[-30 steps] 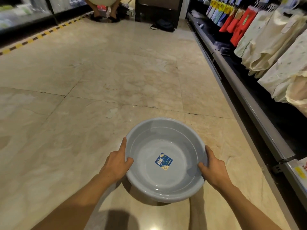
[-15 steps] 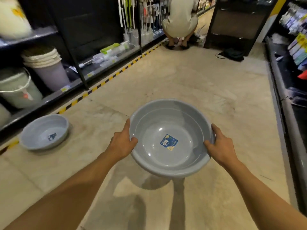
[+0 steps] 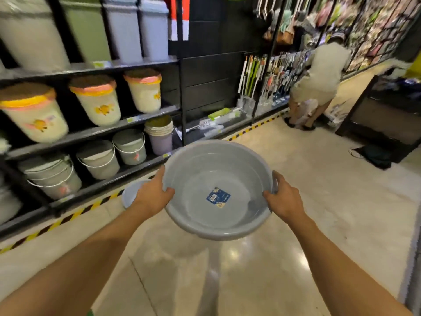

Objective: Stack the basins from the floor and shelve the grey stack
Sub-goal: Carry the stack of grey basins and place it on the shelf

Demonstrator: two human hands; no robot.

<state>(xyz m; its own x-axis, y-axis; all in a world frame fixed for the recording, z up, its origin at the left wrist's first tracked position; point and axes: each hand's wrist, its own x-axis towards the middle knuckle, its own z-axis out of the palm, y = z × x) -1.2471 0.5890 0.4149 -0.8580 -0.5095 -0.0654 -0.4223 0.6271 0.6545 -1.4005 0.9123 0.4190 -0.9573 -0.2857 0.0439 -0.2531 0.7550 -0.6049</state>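
Both hands hold one grey basin (image 3: 216, 190) in the air above the floor (image 3: 319, 213), mouth up, tilted slightly toward the camera. The left hand (image 3: 151, 196) closes its grip on the left rim, the right hand (image 3: 283, 201) on the right rim. One blue label (image 3: 218, 197) sits inside. A second grey basin (image 3: 131, 192) lies on the floor behind the left hand, near the shelves (image 3: 102, 133) of buckets.
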